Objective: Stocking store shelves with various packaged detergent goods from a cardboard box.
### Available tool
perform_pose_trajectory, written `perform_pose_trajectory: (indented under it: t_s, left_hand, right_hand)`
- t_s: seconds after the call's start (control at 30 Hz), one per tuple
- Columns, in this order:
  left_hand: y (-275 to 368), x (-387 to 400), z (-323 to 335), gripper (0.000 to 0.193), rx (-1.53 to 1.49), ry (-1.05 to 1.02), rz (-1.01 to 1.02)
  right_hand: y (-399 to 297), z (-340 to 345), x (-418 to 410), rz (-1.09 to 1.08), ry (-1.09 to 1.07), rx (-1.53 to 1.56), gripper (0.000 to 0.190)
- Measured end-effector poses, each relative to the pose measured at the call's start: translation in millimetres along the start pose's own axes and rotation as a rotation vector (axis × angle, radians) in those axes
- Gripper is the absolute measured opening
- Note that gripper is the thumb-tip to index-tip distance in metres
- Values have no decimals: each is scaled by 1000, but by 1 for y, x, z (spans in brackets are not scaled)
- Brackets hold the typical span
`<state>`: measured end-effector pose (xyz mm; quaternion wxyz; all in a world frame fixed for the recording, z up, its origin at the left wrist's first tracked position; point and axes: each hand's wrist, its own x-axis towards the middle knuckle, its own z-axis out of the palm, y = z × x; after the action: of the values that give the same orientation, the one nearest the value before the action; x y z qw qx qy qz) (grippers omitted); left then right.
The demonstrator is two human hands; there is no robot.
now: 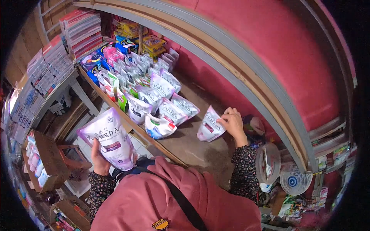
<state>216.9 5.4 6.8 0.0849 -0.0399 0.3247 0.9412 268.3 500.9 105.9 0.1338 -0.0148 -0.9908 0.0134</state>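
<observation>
My left hand (99, 157) grips the lower side of a white and lilac Yumeda body wash refill pouch (114, 141), held upright off the shelf's front edge. At the right, my right hand (233, 124) has its thumb and finger on the side edge of another Yumeda pouch (210, 127), which stands slightly tilted on the brown shelf board (185, 145). Left of that one, more Yumeda pouches (173, 112) stand in rows. A white and blue pouch with a red patch (159, 127) sits at the front, and green Nuvo pouches (121, 99) line the left side.
Blue and pink packs (112, 54) and yellow packs (153, 43) fill the shelf's far end. Stacked boxes (81, 31) stand beyond it. A wooden beam (231, 37) arches overhead along the red wall (260, 34). Cardboard cartons (52, 161) are low left; a white fan (292, 181) is at right.
</observation>
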Motion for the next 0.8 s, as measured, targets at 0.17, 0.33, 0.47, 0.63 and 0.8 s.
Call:
perform_pose_trajectory:
  t_s: [0.17,0.33,0.47,0.63,0.8]
  left_hand:
    - [10,43,-2,55,16,-34,-59]
    - [21,87,5,57,27,-113,-137]
    - [27,116,6,58,44,-159,-216]
    - [26,136,7,61,37,-196,-267]
    - [29,147,4,63,33,-212,-311]
  right_hand:
    - [2,19,47,42,87,233,22]
    - [-24,29,88,204,-40,140,23]
    - [-44,54,109,108,4,145,23]
    - [-63,82,128,92,41,172,26]
    - [-67,76,133,251,-74,232,26]
